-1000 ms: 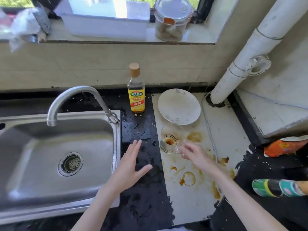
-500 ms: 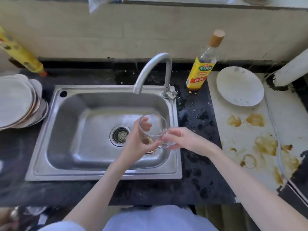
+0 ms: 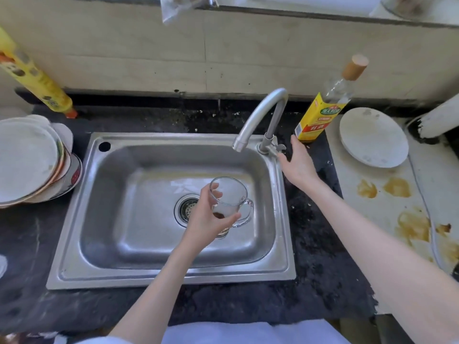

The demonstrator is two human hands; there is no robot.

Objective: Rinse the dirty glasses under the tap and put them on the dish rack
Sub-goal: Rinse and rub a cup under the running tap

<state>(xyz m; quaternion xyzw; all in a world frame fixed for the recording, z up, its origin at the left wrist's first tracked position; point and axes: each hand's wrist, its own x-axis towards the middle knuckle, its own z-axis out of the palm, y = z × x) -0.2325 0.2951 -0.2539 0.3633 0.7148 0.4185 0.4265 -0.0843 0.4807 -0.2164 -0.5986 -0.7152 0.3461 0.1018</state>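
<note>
My left hand (image 3: 206,217) grips a clear glass mug (image 3: 229,203) with brown dregs at its bottom, holding it over the steel sink (image 3: 139,219), near the drain. The mug's handle points right. A curved steel tap (image 3: 260,115) arches over the sink's back right corner, with no water running. My right hand (image 3: 298,162) reaches to the tap's lever at its base, fingers straight and touching it.
A stack of plates (image 3: 27,160) leans at the sink's left. A yellow-labelled bottle (image 3: 323,112) stands just right of the tap. A white plate (image 3: 373,136) lies on the stained white counter (image 3: 397,214). A yellow tube (image 3: 32,78) leans at the back left.
The mug went from the stained counter to over the sink. My right hand let go of it and moved up to the tap lever; my left hand now holds the mug alone.
</note>
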